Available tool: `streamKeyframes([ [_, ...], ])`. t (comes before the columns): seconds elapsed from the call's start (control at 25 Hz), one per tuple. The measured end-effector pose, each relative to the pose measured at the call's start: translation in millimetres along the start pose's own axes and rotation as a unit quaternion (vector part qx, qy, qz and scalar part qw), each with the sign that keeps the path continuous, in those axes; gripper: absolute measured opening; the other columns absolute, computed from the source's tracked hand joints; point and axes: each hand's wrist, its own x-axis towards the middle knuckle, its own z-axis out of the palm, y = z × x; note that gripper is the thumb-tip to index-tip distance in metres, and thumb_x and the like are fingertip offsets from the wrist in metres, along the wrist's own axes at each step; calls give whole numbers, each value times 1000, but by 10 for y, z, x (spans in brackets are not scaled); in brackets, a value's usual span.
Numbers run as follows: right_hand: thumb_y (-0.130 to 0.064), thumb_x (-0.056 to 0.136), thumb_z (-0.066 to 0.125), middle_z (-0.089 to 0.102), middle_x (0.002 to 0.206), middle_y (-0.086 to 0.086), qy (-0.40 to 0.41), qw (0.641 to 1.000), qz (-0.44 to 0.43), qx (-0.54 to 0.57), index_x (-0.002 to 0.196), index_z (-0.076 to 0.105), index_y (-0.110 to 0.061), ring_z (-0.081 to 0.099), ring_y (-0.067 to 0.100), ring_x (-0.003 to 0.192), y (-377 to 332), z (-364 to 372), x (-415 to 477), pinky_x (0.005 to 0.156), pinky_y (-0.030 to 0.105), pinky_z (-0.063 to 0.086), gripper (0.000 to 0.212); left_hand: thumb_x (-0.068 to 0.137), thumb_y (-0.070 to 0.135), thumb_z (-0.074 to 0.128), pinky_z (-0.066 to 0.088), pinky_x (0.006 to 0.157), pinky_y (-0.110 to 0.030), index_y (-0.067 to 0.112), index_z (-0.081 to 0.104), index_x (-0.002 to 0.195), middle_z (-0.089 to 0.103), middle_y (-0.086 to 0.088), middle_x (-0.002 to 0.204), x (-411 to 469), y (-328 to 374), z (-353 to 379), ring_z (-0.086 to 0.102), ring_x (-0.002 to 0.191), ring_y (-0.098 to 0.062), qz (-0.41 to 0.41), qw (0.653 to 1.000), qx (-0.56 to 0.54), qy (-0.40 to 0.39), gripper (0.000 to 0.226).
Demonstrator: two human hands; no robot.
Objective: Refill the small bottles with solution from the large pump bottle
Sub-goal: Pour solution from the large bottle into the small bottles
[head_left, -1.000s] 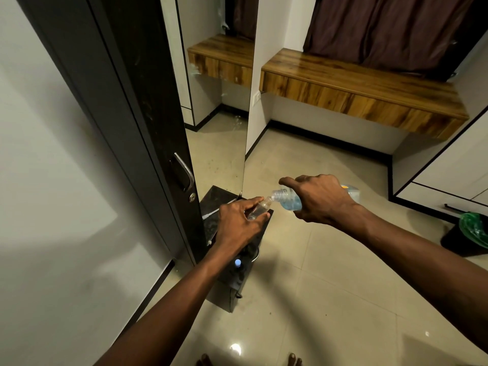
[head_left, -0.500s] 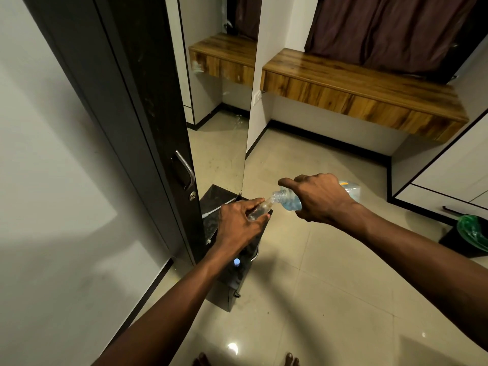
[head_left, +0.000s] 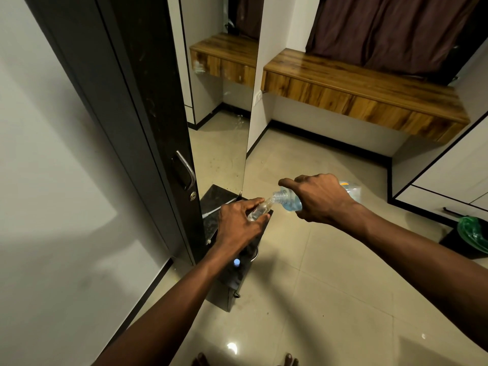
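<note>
Nearest, a blue-capped bottle (head_left: 237, 262) stands on the low black cabinet (head_left: 229, 291). Just beyond it, the left hand (head_left: 237, 223) grips 1 small bottle (head_left: 260, 210), tilted, its mouth touching the open neck of the large bottle (head_left: 289, 200), which the right hand (head_left: 322, 198) holds tipped over. Pouring slowly with the 2 mouths aligned should avoid spills. Glossy floor tiles (head_left: 330, 299) spread around. A mirror (head_left: 221, 114) and a wooden shelf (head_left: 356, 85) lie far.

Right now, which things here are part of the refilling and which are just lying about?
In use: small bottle, held by the left hand; large bottle, tilted in the right hand.
Lying about: green bin, wooden shelf, curtain, door handle.
</note>
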Motion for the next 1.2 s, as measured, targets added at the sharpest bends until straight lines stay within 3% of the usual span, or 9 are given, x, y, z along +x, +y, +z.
streamKeyframes([
  [0.28, -35, 79, 72, 71, 117, 3, 0, 1000, 1, 6, 148, 38, -33, 69, 33, 87, -8, 16, -4, 64, 30, 39, 77, 78, 28, 85, 57, 73, -14, 19, 77, 111, 78, 4, 92, -24, 11, 6, 66, 74, 1, 10, 1000, 4, 2, 35],
  [0.6, -34, 81, 70, 70, 117, 3, 1, 1000, -2, 4, 148, 38, -32, 70, 31, 88, -33, 31, -13, 64, 30, 36, 75, 79, 29, 84, 59, 79, -18, 21, 75, 116, 77, 6, 99, -34, -46, 20, 70, 83, -1, 6, 1000, 9, -8, 39],
  [0.84, -33, 80, 70, 71, 115, 2, 1, 1000, 0, 7, 148, 37, -33, 69, 31, 87, -34, 43, -10, 62, 29, 37, 76, 79, 27, 85, 48, 74, -2, 21, 76, 114, 77, 6, 96, -38, -39, 21, 59, 76, 16, 2, 1000, 9, -13, 36],
  [1.04, -34, 81, 70, 71, 115, 3, -1, 1000, -3, 8, 148, 37, -32, 69, 31, 85, -34, 47, -10, 62, 29, 37, 75, 78, 29, 85, 58, 80, -17, 21, 76, 115, 77, 6, 99, -40, -56, 30, 66, 81, 3, -4, 1000, 5, -9, 40],
  [1.2, -33, 82, 70, 70, 116, 3, -4, 1000, -2, 12, 149, 37, -32, 69, 31, 87, -47, 43, -4, 63, 29, 36, 74, 78, 31, 85, 58, 82, -18, 20, 75, 117, 77, 6, 103, -40, -75, 35, 66, 84, 2, -5, 1000, 9, -11, 42],
])
